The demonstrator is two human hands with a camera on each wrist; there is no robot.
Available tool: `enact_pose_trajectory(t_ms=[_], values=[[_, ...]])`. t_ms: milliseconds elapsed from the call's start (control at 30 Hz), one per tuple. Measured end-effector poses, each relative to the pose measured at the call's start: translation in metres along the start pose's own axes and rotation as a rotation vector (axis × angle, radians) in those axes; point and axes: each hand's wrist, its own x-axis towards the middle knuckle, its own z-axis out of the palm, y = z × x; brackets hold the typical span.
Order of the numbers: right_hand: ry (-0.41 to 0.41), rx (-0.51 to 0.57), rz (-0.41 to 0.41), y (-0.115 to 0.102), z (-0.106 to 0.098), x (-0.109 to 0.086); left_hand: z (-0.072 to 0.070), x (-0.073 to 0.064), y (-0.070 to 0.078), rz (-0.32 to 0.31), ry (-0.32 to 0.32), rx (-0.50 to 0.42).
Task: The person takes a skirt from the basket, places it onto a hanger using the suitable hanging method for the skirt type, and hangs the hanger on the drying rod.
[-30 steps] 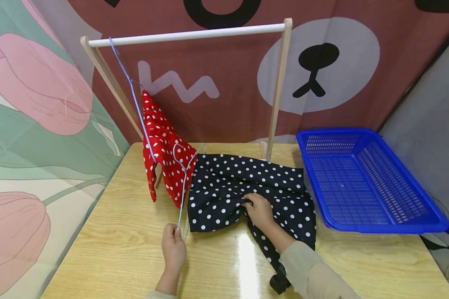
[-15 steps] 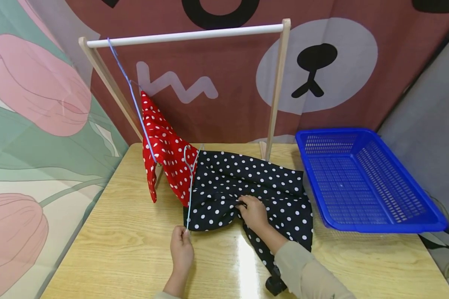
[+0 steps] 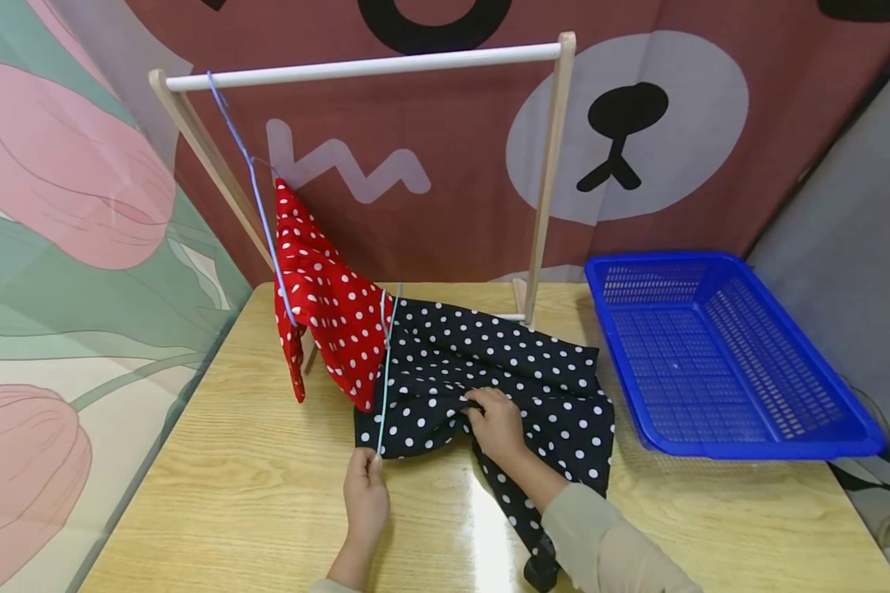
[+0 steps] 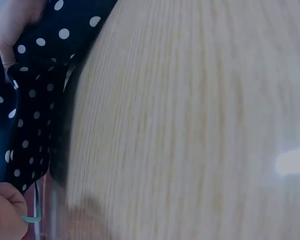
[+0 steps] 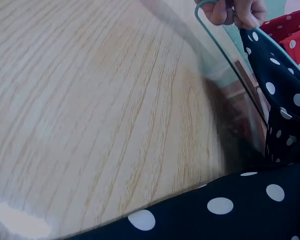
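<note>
My left hand [image 3: 367, 498] pinches the end of a thin teal clothes hanger [image 3: 387, 371] near the front of the table. The hanger lies along the left edge of a black garment with white dots [image 3: 564, 412]; part of its wire passes over the cloth, and the rest is partly hidden. In the right wrist view, the garment's corner meets the left hand's fingers [image 5: 245, 15]; whether they hold the cloth too, I cannot tell. My right hand [image 3: 498, 424] grips a bunched fold in the garment's middle, its fingertips partly hidden in the cloth.
A rack with a white rail [image 3: 371, 68] and wooden posts stands behind. From its left end a violet-blue hanger [image 3: 258, 193] carries a red dotted garment [image 3: 330, 313], touching the black one. A blue plastic basket [image 3: 682, 354] sits at the right of the wooden table [image 3: 245, 494].
My left hand has moved right with the teal hanger, bringing it from beside the black garment over its left edge. The right hand keeps its grip, and the garment has shifted slightly left.
</note>
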Motion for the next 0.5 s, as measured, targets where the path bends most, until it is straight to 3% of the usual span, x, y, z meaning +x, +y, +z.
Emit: enact_pose_trajectory(t_ms=[500], values=[[0.011, 0.062, -0.044, -0.0057, 0.0043, -0.0040, -0.0016, -0.0010, 0.0032, -0.043, -0.093, -0.074]])
